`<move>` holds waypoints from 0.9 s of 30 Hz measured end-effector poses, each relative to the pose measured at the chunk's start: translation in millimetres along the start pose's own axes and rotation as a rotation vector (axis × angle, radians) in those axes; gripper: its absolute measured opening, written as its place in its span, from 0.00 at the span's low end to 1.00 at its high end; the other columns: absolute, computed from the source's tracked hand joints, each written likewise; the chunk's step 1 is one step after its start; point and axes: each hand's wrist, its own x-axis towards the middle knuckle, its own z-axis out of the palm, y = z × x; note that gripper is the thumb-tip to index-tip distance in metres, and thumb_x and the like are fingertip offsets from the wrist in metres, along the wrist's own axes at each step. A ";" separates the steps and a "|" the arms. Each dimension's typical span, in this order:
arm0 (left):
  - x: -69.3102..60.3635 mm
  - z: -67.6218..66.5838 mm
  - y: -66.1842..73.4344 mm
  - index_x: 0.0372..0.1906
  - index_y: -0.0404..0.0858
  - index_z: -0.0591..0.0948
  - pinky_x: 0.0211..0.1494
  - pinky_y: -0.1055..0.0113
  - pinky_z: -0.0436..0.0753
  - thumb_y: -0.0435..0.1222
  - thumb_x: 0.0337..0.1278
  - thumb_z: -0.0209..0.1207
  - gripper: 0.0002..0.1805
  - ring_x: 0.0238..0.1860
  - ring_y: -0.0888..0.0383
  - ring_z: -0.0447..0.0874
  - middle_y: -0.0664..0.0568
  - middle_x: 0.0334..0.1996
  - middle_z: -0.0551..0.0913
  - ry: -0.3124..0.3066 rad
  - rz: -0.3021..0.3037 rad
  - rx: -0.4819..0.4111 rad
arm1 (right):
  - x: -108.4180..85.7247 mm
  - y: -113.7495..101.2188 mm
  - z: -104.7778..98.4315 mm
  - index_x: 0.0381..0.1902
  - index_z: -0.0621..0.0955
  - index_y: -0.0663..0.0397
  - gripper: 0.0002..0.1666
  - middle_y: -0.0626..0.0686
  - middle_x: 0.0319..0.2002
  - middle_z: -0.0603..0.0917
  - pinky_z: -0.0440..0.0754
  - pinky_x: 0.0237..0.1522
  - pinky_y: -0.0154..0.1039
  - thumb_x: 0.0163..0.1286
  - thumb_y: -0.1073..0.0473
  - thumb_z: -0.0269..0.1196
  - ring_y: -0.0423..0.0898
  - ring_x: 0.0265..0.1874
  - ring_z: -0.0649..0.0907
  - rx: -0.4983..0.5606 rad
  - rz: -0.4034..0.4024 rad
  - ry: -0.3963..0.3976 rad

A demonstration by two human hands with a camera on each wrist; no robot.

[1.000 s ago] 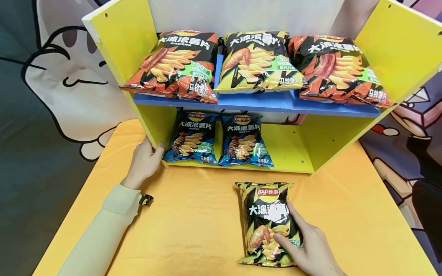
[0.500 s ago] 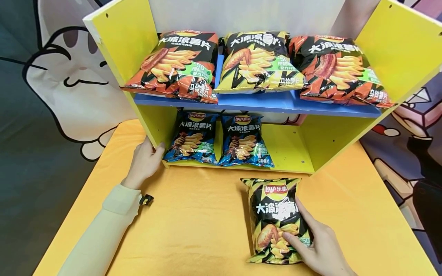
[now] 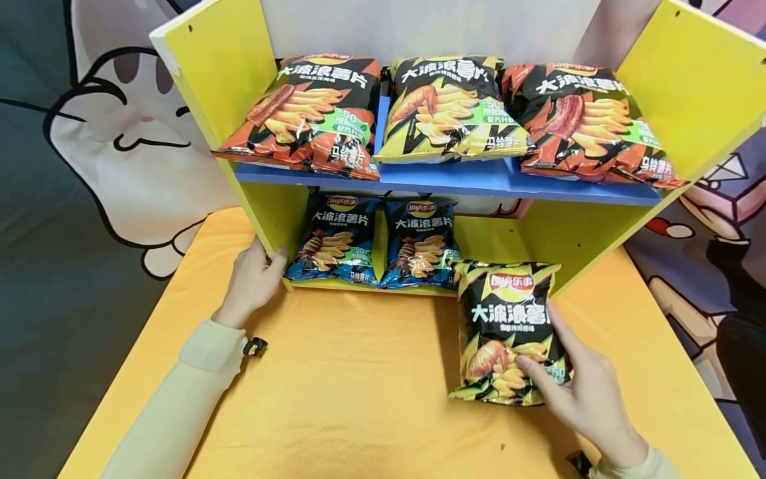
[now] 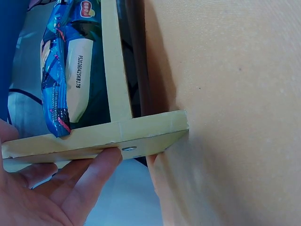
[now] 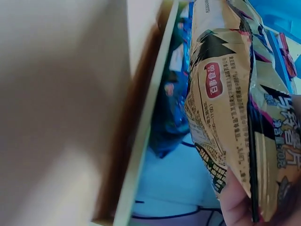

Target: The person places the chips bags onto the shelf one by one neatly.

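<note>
My right hand [image 3: 595,392] holds a yellow-and-black bag of potato chips [image 3: 509,339] by its right edge, thumb across the front. The bag is upright above the table, its top overlapping the lower shelf's front edge and just covering the corner of a blue chip bag [image 3: 419,243]. In the right wrist view the held bag's printed back [image 5: 216,103] shows. My left hand [image 3: 251,279] grips the yellow side panel [image 3: 260,219] of the shelf unit at its lower left, thumb on the inner side; in the left wrist view the fingers [image 4: 89,188] lie along the panel's outside.
A second blue chip bag [image 3: 332,239] stands at the lower shelf's left. On the blue upper shelf [image 3: 443,178] lie a red bag [image 3: 305,113], a yellow bag [image 3: 449,110] and another red bag [image 3: 589,123]. An orange-yellow cloth covers the table [image 3: 335,392].
My right hand has lifted the yellow-and-black chip bag and moved it forward and to the right, up to the lower shelf's front edge. My left hand stays on the side panel.
</note>
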 end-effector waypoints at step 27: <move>-0.5 -0.7 0.8 0.63 0.36 0.71 0.44 0.45 0.78 0.47 0.78 0.46 0.22 0.39 0.42 0.81 0.39 0.42 0.83 -0.006 0.000 0.006 | 103.8 16.8 2.6 0.79 0.66 0.47 0.43 0.68 0.36 0.80 0.66 0.25 0.59 0.70 0.53 0.68 0.64 0.28 0.77 -0.348 -0.037 0.179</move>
